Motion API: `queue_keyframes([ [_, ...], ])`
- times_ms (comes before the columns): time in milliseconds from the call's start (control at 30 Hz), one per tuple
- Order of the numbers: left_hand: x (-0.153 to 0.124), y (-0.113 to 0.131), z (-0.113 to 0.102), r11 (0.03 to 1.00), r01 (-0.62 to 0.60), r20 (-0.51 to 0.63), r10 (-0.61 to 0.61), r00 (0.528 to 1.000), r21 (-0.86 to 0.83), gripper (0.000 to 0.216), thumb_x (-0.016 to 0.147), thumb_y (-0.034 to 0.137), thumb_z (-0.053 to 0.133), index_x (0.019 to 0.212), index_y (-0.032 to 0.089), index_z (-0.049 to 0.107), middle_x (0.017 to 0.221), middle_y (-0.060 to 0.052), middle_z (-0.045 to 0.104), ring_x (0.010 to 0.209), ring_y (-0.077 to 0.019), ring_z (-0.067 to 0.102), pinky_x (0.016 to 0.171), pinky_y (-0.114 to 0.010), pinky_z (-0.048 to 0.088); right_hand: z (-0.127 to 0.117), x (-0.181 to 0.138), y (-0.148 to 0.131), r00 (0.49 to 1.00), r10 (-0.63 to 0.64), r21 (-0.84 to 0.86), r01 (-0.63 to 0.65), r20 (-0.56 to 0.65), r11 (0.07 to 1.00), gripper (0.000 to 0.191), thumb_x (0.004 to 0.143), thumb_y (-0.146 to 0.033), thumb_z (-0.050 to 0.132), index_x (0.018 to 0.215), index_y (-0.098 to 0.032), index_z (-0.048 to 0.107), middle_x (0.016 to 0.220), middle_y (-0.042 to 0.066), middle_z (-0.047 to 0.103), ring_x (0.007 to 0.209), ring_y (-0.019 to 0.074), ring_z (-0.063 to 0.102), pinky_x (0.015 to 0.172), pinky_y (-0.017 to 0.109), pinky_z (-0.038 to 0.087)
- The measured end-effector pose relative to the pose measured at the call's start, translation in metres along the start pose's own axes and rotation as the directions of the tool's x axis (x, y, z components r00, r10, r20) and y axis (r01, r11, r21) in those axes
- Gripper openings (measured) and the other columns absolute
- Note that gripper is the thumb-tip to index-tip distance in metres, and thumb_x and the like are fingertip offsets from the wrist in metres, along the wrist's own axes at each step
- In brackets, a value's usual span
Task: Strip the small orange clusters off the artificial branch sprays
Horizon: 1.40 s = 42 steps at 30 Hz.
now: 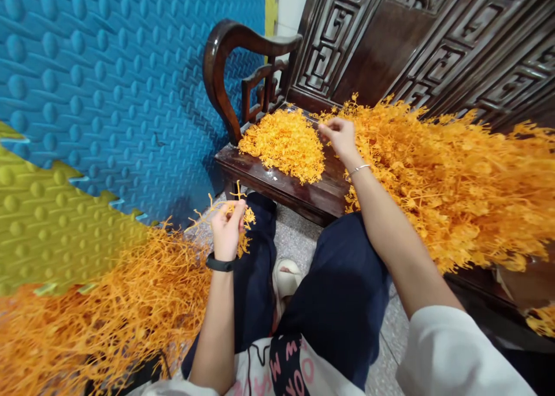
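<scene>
Seat front (299,192) free; big heap (455,176) blocks rt.

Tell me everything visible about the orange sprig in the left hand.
The orange sprig is a thin, branching stem, plastic by its look, with small clustered bits at the tips. The left hand pinches it near the middle, above a dark trouser leg; branches fan up and to both sides, and part hangs below the fist. Only that hand touches it. The right hand is apart, over the wooden bench.

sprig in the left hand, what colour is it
Orange: the sprig pinched in the left hand shows best in the head view.
</scene>
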<state>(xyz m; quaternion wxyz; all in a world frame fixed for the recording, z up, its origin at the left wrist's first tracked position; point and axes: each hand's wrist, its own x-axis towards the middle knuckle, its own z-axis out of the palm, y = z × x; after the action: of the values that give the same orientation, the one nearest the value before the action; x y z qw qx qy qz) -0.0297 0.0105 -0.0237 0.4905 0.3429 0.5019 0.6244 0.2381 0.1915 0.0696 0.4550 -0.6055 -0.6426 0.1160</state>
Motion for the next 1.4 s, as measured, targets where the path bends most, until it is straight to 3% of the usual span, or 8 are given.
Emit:
queue_keyframes([
  [333,-0.002,-0.008,0.01,0.997,0.063,0.115,-0.067,0.991,0.037,0.024,0.069,0.037,0.065,0.079,0.015,0.064,0.043,0.006,0.045,0.036,-0.0046,0.035,0.037,-0.017,0.027,0.044,0.007,0.0,0.997,0.02,-0.187,-0.007,0.069,0.982,0.058,0.07,-0.012,0.061,0.124,-0.008,0.041,0.117,0.016,0.05,0.096,0.0202,0.055,0.088,0.036,0.044],
  [467,-0.003,-0.008,0.011,0.999,0.044,0.087,-0.046,0.995,0.027,0.024,0.069,0.037,0.065,0.078,0.016,0.061,0.043,0.007,0.044,0.037,-0.0048,0.036,0.037,-0.017,0.028,0.039,-0.022,-0.043,0.974,-0.094,-0.176,0.132,0.208,0.976,0.027,0.076,-0.018,0.057,0.101,-0.008,0.057,0.109,0.014,0.055,0.097,0.0183,0.053,0.086,0.032,0.042],
  [533,-0.003,-0.007,0.012,0.999,0.03,0.079,-0.032,0.996,0.024,0.024,0.07,0.038,0.065,0.079,0.016,0.06,0.043,0.007,0.044,0.037,-0.0049,0.037,0.037,-0.016,0.029,0.038,-0.048,-0.067,0.84,-0.154,-0.049,0.209,0.52,0.977,0.024,0.083,-0.03,0.05,0.084,-0.009,0.062,0.085,0.008,0.061,0.078,0.0139,0.055,0.074,0.028,0.044],
  [700,-0.003,-0.005,0.011,1.0,-0.007,0.078,0.008,0.997,-0.01,0.024,0.071,0.039,0.064,0.079,0.017,0.059,0.044,0.007,0.044,0.037,-0.0049,0.037,0.037,-0.017,0.029,0.051,-0.112,-0.095,0.178,-0.226,0.193,0.188,0.958,0.963,0.036,0.076,-0.044,0.057,0.079,-0.009,0.065,0.065,0.001,0.059,0.06,0.0075,0.05,0.059,0.02,0.037],
  [933,-0.002,-0.011,0.008,0.998,-0.024,-0.069,0.02,0.997,-0.053,0.023,0.07,0.036,0.065,0.071,0.015,0.056,0.044,0.009,0.035,0.037,-0.0033,0.03,0.037,-0.017,0.024,0.059,-0.145,-0.09,0.303,-0.246,0.259,-0.005,0.921,0.966,0.033,0.083,-0.036,0.05,0.065,-0.009,0.058,0.059,0.001,0.056,0.055,0.0065,0.051,0.057,0.018,0.039],
  [1133,-0.007,-0.021,0.026,0.996,-0.078,-0.227,0.067,0.972,-0.04,0.025,0.07,0.037,0.062,0.068,0.015,0.053,0.048,0.008,0.042,0.039,-0.004,0.037,0.039,-0.017,0.028,0.053,-0.155,-0.104,0.364,-0.341,0.188,0.395,0.867,0.899,0.03,0.084,-0.023,0.045,0.061,-0.01,0.059,0.054,0.0,0.054,0.048,0.0048,0.042,0.054,0.019,0.03],
  [1333,0.026,-0.025,-0.023,0.989,-0.03,-0.535,-0.052,0.843,-0.143,0.032,0.059,0.04,0.065,0.058,0.018,0.041,0.037,0.012,0.034,0.03,-0.0038,0.03,0.034,-0.019,0.029,0.036,-0.195,-0.125,-0.057,-0.296,0.279,0.538,0.953,0.796,0.03,0.081,-0.026,0.047,0.056,-0.013,0.059,0.054,0.002,0.056,0.046,0.0066,0.039,0.048,0.022,0.022],
  [1400,0.036,-0.026,-0.045,0.983,0.012,-0.521,-0.106,0.847,-0.181,0.031,0.054,0.037,0.069,0.059,0.016,0.047,0.034,0.013,0.033,0.03,-0.0029,0.027,0.033,-0.018,0.028,0.033,-0.195,-0.125,-0.004,-0.271,0.218,0.604,0.963,0.766,0.034,0.084,-0.033,0.044,0.062,-0.013,0.061,0.061,0.005,0.06,0.049,0.0085,0.042,0.048,0.023,0.022],
])
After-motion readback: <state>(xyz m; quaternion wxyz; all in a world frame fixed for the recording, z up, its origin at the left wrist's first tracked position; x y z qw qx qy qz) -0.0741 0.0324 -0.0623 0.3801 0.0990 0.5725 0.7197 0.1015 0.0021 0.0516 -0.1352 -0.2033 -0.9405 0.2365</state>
